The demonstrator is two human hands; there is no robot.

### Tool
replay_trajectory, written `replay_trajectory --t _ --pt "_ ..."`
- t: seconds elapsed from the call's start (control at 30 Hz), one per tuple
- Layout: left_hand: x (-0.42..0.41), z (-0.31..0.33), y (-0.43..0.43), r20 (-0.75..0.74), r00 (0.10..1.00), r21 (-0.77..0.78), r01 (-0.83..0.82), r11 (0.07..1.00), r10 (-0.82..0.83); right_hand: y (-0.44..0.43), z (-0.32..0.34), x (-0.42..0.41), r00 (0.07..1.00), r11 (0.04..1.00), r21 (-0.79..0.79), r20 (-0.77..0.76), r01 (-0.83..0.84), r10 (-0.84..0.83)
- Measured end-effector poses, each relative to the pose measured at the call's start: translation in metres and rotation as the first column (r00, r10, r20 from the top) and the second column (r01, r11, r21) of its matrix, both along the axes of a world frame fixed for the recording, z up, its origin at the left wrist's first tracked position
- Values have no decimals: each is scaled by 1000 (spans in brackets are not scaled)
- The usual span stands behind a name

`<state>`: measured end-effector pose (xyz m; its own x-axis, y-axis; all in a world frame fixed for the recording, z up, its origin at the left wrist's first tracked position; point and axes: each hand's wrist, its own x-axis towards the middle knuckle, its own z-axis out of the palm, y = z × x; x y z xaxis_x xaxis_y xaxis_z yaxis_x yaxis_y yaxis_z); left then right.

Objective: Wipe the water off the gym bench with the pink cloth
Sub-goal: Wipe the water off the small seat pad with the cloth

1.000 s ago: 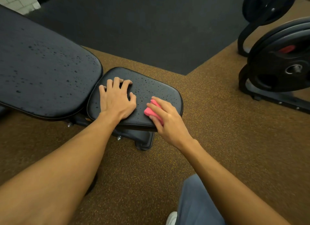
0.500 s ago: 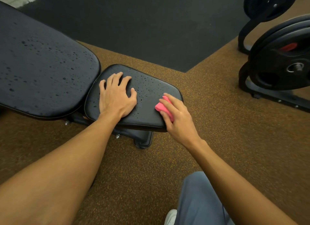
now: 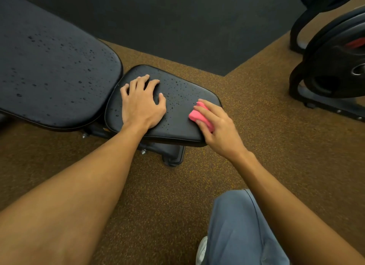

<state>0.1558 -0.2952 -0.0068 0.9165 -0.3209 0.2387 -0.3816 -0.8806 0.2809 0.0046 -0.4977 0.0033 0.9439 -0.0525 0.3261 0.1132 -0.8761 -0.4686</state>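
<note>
- Head view, nearest first: a grey trouser leg [image 3: 243, 225] and a white shoe toe [image 3: 201, 249] stand on the brown speckled floor [image 3: 167, 185], close to the gym bench [image 3: 173, 156]. Judged a stance for leaning over the pads.
- Left grip [image 3: 141, 104]: fingers spread, palm down on the left half of the seat pad [image 3: 181, 122], holding nothing. Judged a brace that carries body weight while the other arm works.
- Right grip [image 3: 219, 130]: fingers curled over the pink cloth [image 3: 198, 115], pressing it onto the right end of the seat pad, near the front edge. The cloth is bunched into a thick wad, probably for firm pressure and soak.
- Seat pad: droplets lie between the two grips and toward the far edge, so wiping is judged barely begun. A stroke leftward would meet the bracing grip, which would have to lift.
- Back pad [image 3: 49, 67], farther left: beaded with droplets, no cloth on it.
- Farthest: black mat [image 3: 197, 27]; weight plates [image 3: 339, 63] at right, well apart from the bench.
</note>
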Motion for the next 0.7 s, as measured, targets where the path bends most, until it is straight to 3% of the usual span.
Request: replay_trajectory --t 0.2,0.43,0.6,0.7 --pt "0 0 0 -6 1000 7 -1 1000 1 -11 -2 22 944 936 125 -70 330 -323" --pt "0 -1 1 -10 1000 8 0 1000 0 0 -1 -1 998 999 -1 -17 52 -53" --pt "1 -1 0 -9 1000 9 -4 1000 4 -12 -4 19 952 948 87 -57 305 -301" --pt "1 -1 1 -10 1000 3 -2 1000 2 -1 -5 38 952 952 53 -71 303 -299"
